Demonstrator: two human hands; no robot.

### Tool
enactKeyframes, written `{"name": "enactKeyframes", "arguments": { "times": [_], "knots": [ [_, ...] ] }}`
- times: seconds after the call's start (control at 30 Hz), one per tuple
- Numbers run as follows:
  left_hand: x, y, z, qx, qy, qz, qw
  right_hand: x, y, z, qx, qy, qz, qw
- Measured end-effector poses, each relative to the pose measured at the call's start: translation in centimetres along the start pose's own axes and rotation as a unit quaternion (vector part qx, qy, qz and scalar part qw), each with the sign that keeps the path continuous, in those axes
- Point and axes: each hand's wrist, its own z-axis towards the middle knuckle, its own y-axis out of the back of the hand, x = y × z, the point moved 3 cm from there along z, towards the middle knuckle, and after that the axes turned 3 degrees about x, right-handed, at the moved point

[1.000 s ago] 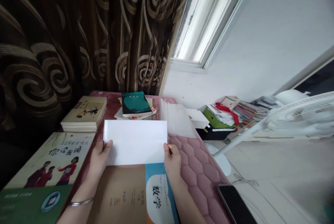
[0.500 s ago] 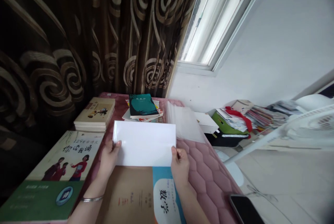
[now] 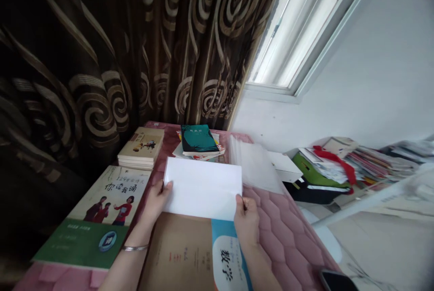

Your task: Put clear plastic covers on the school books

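A folded white sheet of paper [image 3: 203,187] lies across the top of a brown and blue textbook [image 3: 190,255] on the pink quilted table [image 3: 285,237]. My left hand [image 3: 155,203] grips the sheet's left edge, thumb on top. On the other side, my right hand [image 3: 246,216] pinches its lower right corner. A silver bracelet [image 3: 134,248] circles my left wrist.
A large green and cream book [image 3: 98,218] lies left of the hands, a stack of tan books [image 3: 142,148] behind it. A teal book [image 3: 197,139] tops a pile at the back. Clear plastic sleeves [image 3: 254,164] lie right. A phone [image 3: 335,279] sits at the table's right edge; clutter lies beyond.
The view has swung left, shifting everything right in the frame. Both hands keep the same hold on the white sheet, which stays on the textbook.
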Motion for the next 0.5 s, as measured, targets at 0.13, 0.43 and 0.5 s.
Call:
{"name": "enactKeyframes", "arguments": {
  "times": [0.13, 0.43, 0.5],
  "knots": [
    [0.11, 0.26, 0.31, 0.054, -0.007, 0.010, 0.998, -0.28, 0.12, -0.05, -0.017, 0.000, 0.007, 1.000],
    [0.68, -0.30, 0.44, 0.007, -0.010, 0.070, 0.998, -0.08, 0.21, 0.14, -0.022, -0.008, 0.006, 1.000],
    [0.57, -0.34, 0.34, 0.002, -0.011, 0.082, 0.997, -0.01, 0.15, 0.15, -0.020, -0.010, -0.002, 1.000]
  ]
}}
